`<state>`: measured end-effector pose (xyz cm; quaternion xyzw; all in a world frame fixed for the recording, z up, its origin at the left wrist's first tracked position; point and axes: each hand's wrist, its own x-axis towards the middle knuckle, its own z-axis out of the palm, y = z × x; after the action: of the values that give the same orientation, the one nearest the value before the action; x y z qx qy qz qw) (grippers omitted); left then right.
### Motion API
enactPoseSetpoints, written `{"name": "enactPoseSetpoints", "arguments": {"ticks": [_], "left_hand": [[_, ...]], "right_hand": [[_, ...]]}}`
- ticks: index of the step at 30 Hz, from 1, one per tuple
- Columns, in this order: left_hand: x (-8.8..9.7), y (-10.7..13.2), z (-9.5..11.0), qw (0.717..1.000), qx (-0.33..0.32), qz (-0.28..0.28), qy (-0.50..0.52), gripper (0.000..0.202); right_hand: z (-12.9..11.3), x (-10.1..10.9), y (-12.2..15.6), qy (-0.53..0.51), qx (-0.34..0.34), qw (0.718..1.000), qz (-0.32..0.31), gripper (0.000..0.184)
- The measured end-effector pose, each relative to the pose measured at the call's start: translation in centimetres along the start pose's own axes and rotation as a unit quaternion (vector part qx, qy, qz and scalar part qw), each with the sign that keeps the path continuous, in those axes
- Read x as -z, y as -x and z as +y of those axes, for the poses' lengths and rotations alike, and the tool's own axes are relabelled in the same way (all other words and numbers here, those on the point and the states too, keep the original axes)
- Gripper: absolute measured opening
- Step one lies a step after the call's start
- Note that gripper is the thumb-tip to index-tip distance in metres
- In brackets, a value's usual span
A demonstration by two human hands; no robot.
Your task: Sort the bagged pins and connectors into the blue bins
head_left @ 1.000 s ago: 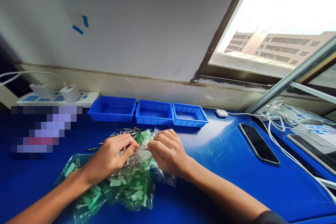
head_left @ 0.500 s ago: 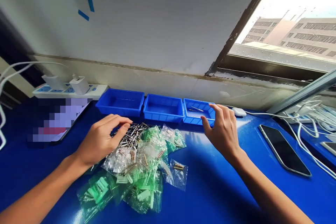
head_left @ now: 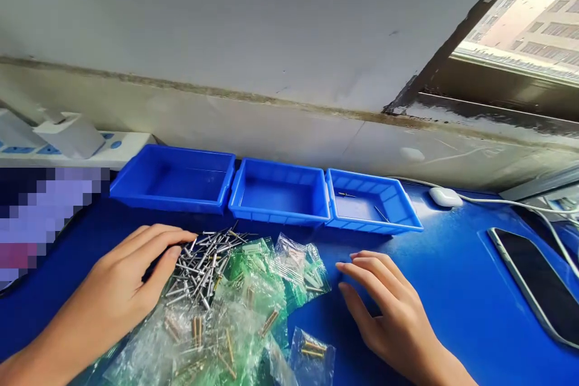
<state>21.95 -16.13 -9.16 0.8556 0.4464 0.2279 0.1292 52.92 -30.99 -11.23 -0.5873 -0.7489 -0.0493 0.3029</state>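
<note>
While the right hand (head_left: 389, 307) rests empty, left fingers (head_left: 165, 240) touch pins (head_left: 205, 259).

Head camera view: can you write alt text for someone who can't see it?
The left hand touches a pile of metal pins beside plastic bags on a blue table; the right hand lies open, empty. Three blue trays stand behind.

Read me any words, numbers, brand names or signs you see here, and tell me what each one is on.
Nothing legible anywhere.
pixelated patch at the left edge: blurred out, unreadable.
white power strip: blue marks only, too blurred to read.
clear and green plastic bags: no print visible.
blue plastic trays: unmarked.
black phone screen: blank.
</note>
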Motion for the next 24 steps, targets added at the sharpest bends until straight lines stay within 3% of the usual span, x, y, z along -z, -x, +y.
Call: {"name": "enactPoseSetpoints", "arguments": {"ticks": [10,15,24], "left_hand": [[0.7,0.7,0.1,0.999,0.007,-0.032,-0.023,0.036],[1.4,0.8,0.9,0.997,-0.009,-0.054,-0.054,0.039],[0.5,-0.5,0.9,0.993,-0.021,-0.055,-0.102,0.04]], "right_hand": [[-1.1,0.2,-0.5,0.015,0.062,0.997,0.035,0.017],[-1.7,-0.2,-0.2,0.015,0.079,0.997,0.016,0.015],[-2.5,-0.3,-0.4,0.04,0.108,0.993,-0.002,0.016]]}}
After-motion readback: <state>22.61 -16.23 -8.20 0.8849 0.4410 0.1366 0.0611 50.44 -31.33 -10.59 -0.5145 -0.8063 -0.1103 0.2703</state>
